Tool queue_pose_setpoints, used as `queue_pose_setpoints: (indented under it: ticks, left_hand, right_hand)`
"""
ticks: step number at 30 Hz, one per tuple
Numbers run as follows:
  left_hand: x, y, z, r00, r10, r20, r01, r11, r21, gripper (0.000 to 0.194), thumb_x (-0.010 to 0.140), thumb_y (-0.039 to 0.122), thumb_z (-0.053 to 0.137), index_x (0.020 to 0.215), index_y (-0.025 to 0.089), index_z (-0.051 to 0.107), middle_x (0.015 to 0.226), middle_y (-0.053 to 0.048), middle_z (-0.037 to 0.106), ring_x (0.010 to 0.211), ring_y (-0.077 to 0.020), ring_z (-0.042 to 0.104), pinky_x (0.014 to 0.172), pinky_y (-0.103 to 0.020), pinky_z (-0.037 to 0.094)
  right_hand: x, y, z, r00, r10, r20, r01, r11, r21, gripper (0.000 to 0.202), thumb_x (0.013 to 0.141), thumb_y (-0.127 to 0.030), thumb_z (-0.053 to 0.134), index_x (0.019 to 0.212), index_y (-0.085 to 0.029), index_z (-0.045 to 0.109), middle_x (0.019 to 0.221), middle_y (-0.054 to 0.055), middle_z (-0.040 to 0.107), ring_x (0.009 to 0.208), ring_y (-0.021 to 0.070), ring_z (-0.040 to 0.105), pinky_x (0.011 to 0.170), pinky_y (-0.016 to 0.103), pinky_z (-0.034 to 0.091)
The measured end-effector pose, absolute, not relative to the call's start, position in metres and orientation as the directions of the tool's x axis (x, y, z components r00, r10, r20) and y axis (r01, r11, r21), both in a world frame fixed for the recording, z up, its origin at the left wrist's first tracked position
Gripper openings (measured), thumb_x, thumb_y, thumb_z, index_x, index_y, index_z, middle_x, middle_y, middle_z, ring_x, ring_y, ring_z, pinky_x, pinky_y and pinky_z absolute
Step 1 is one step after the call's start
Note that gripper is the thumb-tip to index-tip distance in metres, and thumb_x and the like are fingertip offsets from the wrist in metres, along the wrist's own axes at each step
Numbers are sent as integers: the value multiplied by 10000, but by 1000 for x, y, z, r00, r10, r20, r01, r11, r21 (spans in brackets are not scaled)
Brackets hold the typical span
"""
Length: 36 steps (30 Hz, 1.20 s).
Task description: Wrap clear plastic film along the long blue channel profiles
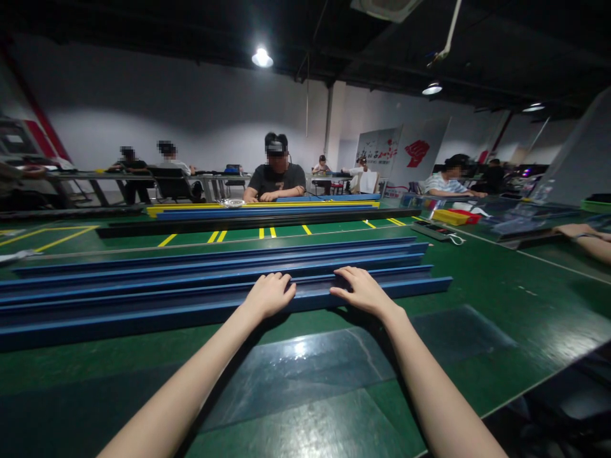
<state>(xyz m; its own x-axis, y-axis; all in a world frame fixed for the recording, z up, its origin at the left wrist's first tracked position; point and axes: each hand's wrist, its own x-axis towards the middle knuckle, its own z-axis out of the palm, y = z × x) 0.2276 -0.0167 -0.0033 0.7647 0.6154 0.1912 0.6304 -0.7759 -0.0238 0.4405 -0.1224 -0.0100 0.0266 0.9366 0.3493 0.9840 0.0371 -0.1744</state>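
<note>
Several long blue channel strips lie side by side across the green table. My left hand (271, 295) rests on the nearest blue channel strip (143, 322), its fingers bent over the strip and its thumb pointing right. A short way to the right, my right hand (361, 290) is on the same strip, fingers curled over it and thumb toward the left hand. Bare strip shows between the two hands. The fingertips are partly hidden in the channel. Below my wrists, a clear plastic sheet (305, 362) lies flat on the table.
Beyond the blue strips lie a black strip (214, 224) and yellow strips (191, 207). A phone with a white cable (433, 230) and yellow tray (449, 217) are at right. A co-worker (277, 175) sits opposite; another person's hand (573, 231) is at far right.
</note>
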Motion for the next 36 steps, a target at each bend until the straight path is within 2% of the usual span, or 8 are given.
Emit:
queue_pose_setpoints:
  ticks: [6,14,21,26,31,36]
  left_hand:
    - [210,-9,-2,759,632,160,641,-767,-13,412,855,368,240,1059,156,529,1067,-105,583,1007,-224,523,857,-335,367]
    - [175,-2,0,723,679,126,688,-725,-43,453,848,367,213,1127,157,501,1118,-93,566,1043,-214,507,880,-328,363]
    - [152,2,2,680,725,104,733,-674,-90,413,846,355,211,1114,205,488,1136,-54,557,1048,-185,503,872,-295,367]
    - [150,3,10,646,761,55,762,-639,-110,409,851,403,208,1013,197,523,1016,-76,601,926,-216,559,763,-322,403]
    - [175,-8,14,714,690,121,700,-707,-102,390,874,338,185,939,203,545,966,-58,603,900,-197,556,730,-298,396]
    - [212,-23,4,740,654,158,670,-738,-81,383,877,273,181,938,161,542,965,-96,602,897,-224,557,724,-330,395]
  right_hand:
    - [451,-127,-9,37,939,342,981,32,-193,655,667,-605,507,1169,-183,500,1189,98,508,1092,242,443,927,372,301]
    - [460,-126,-15,38,950,311,991,4,-133,748,613,-655,522,1177,-165,491,1179,105,512,1086,246,445,932,368,286]
    - [434,-118,-14,-11,954,301,999,23,-36,723,656,-679,450,1134,-141,522,1044,126,554,948,244,495,811,347,353]
    - [416,-110,-13,-33,957,290,999,24,35,731,669,-704,393,1134,-154,519,1019,134,553,935,253,485,791,355,340]
    - [391,-105,-13,-43,951,307,998,24,65,747,681,-718,340,1115,-138,520,991,137,558,919,256,477,787,354,330]
    - [373,-101,-16,-49,942,332,996,22,83,759,708,-714,273,1109,-114,509,994,155,556,925,265,470,807,367,315]
